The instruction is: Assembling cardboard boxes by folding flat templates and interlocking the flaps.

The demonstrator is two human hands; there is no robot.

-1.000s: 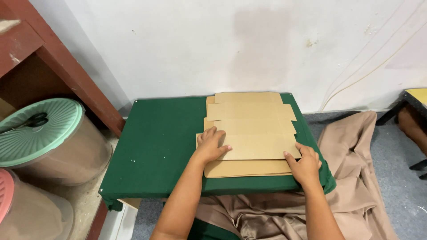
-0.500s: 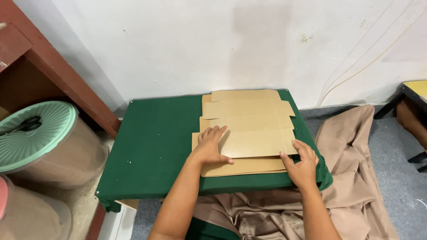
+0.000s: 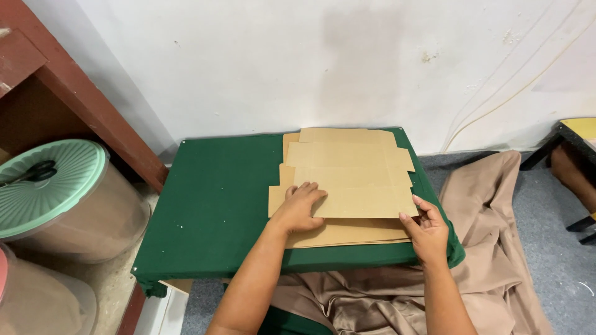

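Cardboard, a flat brown die-cut sheet [image 3: 347, 180], lies unfolded on the green cloth-covered table [image 3: 217, 205]; left hand [image 3: 299, 208] presses flat, right hand [image 3: 427, 231] pinches its near-right edge. No folds made yet, I reckon.

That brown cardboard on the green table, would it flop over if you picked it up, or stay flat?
The cardboard sheet lies flat with straight edges, so it is probably fairly stiff, though its fold lines may bend. It looks thin, so likely light. The left hand presses on it and the right hand grips its edge, perhaps to stop sliding.
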